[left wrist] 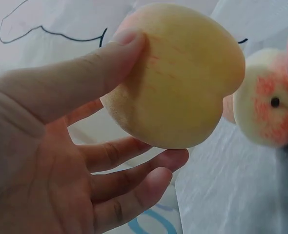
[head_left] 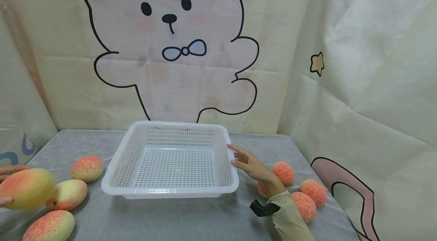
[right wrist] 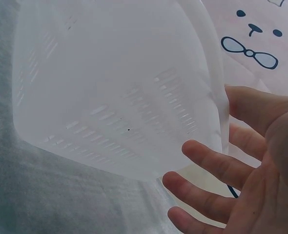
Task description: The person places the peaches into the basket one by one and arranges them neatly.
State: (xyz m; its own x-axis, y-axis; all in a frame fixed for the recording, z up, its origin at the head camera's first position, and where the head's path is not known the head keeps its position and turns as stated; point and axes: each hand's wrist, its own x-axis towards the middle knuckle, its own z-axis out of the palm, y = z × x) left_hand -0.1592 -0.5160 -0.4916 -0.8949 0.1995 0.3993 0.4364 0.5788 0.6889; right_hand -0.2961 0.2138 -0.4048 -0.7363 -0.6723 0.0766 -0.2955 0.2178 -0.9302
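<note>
At the left edge in the head view, my left hand point(head_left: 10, 174) holds a yellow peach point(head_left: 30, 188) with a pink blush. In the left wrist view the thumb presses one side of this peach point(left wrist: 183, 78), with fingers on the opposite side. A white perforated plastic basket point(head_left: 177, 190) stands mid-table. My right hand point(head_left: 250, 165) holds its right rim, thumb and forefinger over the edge. From the right wrist, the remaining fingers point(right wrist: 207, 168) appear spread beside the basket's outer wall point(right wrist: 110, 73).
Red-speckled pale peaches point(head_left: 87, 169) lie left of the basket, close to the left hand. Several orange-pink round fruits point(head_left: 304, 207) lie on the right, partly behind the right forearm. Grey cloth point(head_left: 170, 220) covers the table; printed curtains point(head_left: 218, 93) hang behind and beside it.
</note>
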